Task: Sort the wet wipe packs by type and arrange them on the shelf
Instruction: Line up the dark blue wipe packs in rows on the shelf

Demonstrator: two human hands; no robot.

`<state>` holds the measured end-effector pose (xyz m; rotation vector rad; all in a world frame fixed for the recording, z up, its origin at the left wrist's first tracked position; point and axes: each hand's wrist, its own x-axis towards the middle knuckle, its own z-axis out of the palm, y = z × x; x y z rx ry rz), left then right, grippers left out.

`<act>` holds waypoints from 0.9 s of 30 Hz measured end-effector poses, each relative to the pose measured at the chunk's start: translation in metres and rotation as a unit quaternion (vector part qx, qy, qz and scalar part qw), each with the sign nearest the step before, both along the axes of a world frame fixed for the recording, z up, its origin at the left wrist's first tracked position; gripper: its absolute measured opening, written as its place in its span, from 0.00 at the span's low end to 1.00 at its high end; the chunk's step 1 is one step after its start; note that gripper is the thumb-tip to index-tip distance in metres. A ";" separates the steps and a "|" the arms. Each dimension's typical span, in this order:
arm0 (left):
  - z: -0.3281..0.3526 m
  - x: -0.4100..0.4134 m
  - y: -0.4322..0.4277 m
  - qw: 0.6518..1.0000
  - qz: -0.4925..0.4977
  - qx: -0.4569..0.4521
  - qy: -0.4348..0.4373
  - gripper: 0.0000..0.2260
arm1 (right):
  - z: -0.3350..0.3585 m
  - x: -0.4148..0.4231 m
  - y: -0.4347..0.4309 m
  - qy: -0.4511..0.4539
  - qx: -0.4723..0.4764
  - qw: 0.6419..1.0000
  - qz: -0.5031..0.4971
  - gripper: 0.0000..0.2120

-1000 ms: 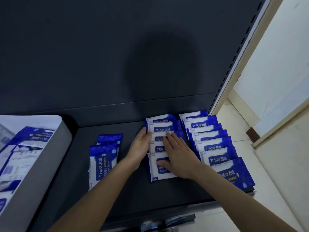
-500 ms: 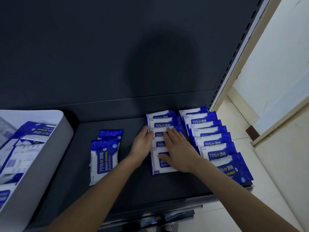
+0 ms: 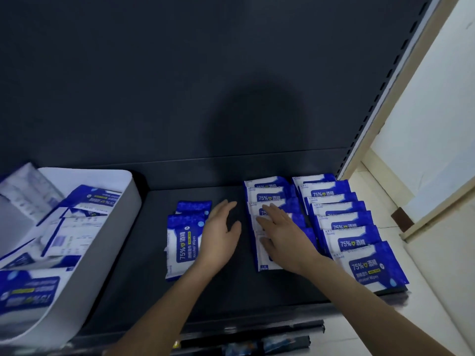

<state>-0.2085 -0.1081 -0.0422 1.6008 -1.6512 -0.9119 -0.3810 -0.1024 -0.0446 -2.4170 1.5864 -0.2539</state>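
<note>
While right hand (image 3: 285, 235) presses middle row (image 3: 267, 194), left hand (image 3: 221, 237) over bare shelf (image 3: 231, 291)

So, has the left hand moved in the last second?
Yes. The left hand shifted left, away from the middle row of blue-and-white plastic wipe packs.

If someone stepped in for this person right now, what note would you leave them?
Left hand: open, between the two-pack pile and the middle row; contact unclear.
Right hand: open, fingers flat on the middle row.
Done: the right row and the middle row lie overlapped on the shelf.
Left: more packs wait in the white bin; sort and shelve them, probably building out the two-pack pile.
</note>
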 end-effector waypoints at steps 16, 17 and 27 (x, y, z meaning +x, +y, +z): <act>-0.005 0.138 0.038 0.975 0.188 0.091 -0.072 0.13 | 0.011 0.125 -0.069 -0.149 0.145 0.977 -0.042 0.27; -0.007 0.141 0.040 0.974 0.205 0.080 -0.063 0.12 | 0.011 0.128 -0.075 -0.143 0.160 0.976 -0.044 0.30; -0.015 0.144 0.038 0.953 0.282 0.048 0.097 0.10 | 0.006 0.120 -0.070 -0.211 0.217 0.947 -0.108 0.10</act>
